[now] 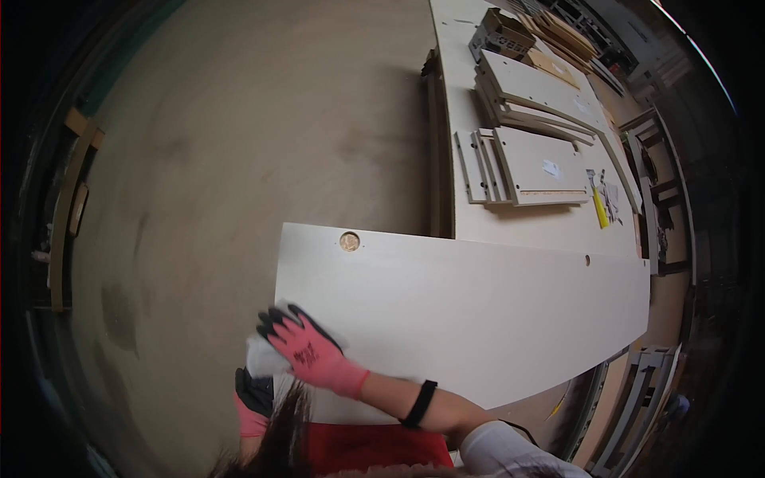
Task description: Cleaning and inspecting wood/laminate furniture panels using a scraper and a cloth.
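A long white board [462,319] lies in front of me, with a round cut hole [350,241] near its far left corner. At its left end my right hand [307,346], in a pink glove with black fingertips, bends over a crumpled white cloth [265,358] and holds it against the board's edge. Below the cloth, just outside the board's left edge, is my left hand [253,402] in a matching glove. Its fingers are partly hidden and blurred, so its grip is unclear. Dark hair hangs in front of the board's near left corner.
The board overlaps a white-topped table [510,223] reaching away on the right. On it stand stacked white panels [542,166], more panels [534,88], a cardboard box [502,33] and a yellow-handled tool [598,207]. Wooden frames [72,207] stand far left; metal racks [661,191] line the right.
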`<action>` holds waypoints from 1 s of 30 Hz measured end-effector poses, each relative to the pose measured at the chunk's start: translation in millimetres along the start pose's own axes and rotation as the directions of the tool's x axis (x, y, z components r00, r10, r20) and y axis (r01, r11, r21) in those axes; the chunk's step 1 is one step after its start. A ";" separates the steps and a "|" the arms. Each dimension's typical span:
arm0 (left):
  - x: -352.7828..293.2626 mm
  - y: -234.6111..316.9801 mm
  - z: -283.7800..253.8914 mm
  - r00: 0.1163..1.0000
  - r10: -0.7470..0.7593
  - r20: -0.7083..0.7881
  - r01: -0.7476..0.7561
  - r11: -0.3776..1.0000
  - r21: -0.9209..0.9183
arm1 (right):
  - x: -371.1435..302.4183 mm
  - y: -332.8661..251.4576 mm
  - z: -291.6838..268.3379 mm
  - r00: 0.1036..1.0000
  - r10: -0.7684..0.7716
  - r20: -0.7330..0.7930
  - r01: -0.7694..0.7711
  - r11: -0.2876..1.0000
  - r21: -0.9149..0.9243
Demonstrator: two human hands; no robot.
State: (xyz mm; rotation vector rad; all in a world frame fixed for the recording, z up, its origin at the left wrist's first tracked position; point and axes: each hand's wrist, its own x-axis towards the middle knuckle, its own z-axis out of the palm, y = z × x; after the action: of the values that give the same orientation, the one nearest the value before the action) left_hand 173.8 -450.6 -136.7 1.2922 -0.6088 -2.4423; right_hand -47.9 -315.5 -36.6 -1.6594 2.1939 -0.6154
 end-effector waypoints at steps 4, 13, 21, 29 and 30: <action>24.2 4.9 -10.7 1.000 -0.010 -0.004 0.010 0.999 0.053 | 48.2 52.9 -47.3 0.927 0.321 -0.196 -0.343 0.935 -0.093; -5.1 13.2 88.0 0.924 -0.194 0.330 0.005 0.869 0.496 | -228.0 202.3 -100.7 0.138 0.821 -0.554 -0.990 0.127 -0.058; 8.7 -18.1 5.0 0.990 -0.093 0.103 0.008 0.779 0.627 | -176.3 212.3 -85.3 -0.015 0.774 -0.634 -1.000 -0.014 0.006; -16.7 -11.1 24.6 0.948 -0.127 0.291 -0.053 0.840 0.540 | 75.7 77.6 -41.1 0.813 0.474 -0.337 -0.547 0.821 -0.165; -22.3 -4.1 25.4 0.953 -0.156 0.261 0.024 0.894 0.448 | 79.5 66.2 -33.9 0.856 0.398 -0.329 -0.469 0.865 -0.175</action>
State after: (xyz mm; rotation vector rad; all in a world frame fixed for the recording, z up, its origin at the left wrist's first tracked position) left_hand 164.5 -431.2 -110.3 1.1293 -1.2708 -2.6967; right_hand -141.0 -371.7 -41.7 -1.1483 2.8405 -0.4828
